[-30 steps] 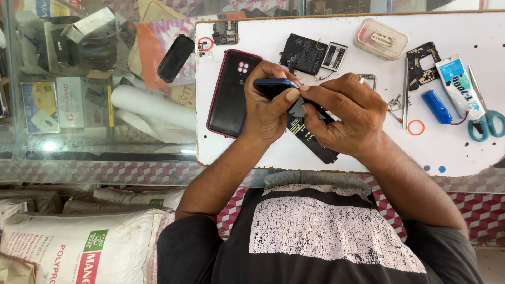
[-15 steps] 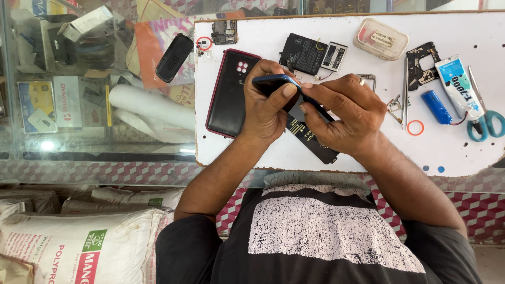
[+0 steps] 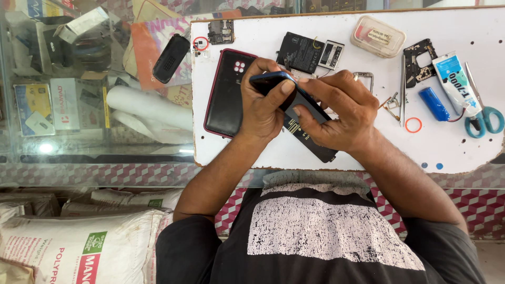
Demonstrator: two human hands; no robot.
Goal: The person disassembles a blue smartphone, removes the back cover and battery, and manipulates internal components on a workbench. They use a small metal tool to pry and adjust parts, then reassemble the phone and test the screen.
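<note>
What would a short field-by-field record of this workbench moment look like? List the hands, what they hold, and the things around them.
Left hand: grips the top end of a dark blue phone
Right hand: holds the same phone from the right, fingertips on its edge
Surface: white board
Left of hands: phone back cover with red rim
Right of hands: blue cylinder, glue tube, scissors
Above hands: black battery

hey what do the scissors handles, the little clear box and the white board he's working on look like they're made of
Scissors: handles look like glossy teal plastic, moulded loops; the blades seem metal, grey and thin.
Clear box: probably translucent plastic, since its contents show through the lid.
White board: likely painted or laminated wood; a brownish chipped edge shows, the surface matte and stained.
</note>
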